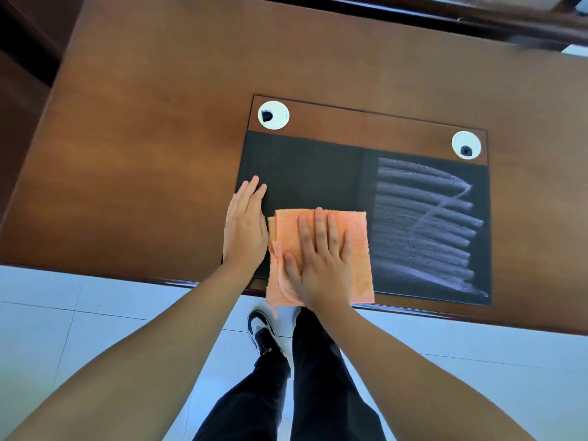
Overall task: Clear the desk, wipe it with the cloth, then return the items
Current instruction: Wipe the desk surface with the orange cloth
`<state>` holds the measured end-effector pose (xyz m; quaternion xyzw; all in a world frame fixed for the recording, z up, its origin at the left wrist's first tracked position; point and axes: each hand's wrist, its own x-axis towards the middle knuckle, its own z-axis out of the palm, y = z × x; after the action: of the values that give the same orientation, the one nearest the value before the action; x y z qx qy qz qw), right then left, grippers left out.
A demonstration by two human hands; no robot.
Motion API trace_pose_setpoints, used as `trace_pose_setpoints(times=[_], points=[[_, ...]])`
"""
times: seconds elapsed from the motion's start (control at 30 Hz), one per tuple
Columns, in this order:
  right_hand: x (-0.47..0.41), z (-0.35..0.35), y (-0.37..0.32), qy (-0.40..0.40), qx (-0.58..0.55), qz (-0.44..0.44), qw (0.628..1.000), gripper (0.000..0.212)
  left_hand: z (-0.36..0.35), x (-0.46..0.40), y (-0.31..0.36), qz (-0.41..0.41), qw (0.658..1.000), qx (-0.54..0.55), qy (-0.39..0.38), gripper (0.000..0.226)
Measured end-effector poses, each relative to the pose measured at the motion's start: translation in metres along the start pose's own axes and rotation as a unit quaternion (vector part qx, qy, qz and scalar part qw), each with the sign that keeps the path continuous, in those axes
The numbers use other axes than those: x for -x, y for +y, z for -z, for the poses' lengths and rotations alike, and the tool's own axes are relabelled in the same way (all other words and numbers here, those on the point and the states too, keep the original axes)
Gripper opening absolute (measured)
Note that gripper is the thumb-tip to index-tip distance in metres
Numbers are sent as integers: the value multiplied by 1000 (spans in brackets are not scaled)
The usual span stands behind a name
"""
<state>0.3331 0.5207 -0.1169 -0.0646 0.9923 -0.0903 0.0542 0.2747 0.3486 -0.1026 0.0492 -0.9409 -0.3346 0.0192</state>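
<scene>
A folded orange cloth (356,249) lies on the black inlaid pad (302,173) of the brown wooden desk (143,122), overhanging the near edge. My right hand (318,262) presses flat on the cloth with straight, spread fingers. My left hand (245,227) rests flat on the desk at the pad's left border, fingers straight, just left of the cloth. The right half of the pad shows pale streaks (423,224) in horizontal bands.
Two white round cable grommets (273,115) (466,145) sit in the wooden strip above the pad. A dark ledge (445,17) runs along the desk's far side. Below the near edge are pale floor tiles (63,313), my dark trousers and a black-and-white shoe (262,329).
</scene>
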Motion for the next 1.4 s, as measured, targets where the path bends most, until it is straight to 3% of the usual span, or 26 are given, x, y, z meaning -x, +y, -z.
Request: trace_pose_setpoints(times=[0.23,0.77,1.0,1.13,1.4], points=[[-24,5,30,-28,-14,55,998,77,-8,-13,16,50,999,11,16,44],[-175,39,108,-35,-4,68,997,77,-52,-115,82,32,999,-19,8,43],[-260,54,145,-29,-6,71,997,76,-80,-167,108,38,996,-80,8,49],[-306,63,163,-24,0,73,997,77,-101,-183,123,64,981,-184,-16,56],[-404,81,199,-28,30,80,996,76,-121,-188,117,78,977,-197,27,57]])
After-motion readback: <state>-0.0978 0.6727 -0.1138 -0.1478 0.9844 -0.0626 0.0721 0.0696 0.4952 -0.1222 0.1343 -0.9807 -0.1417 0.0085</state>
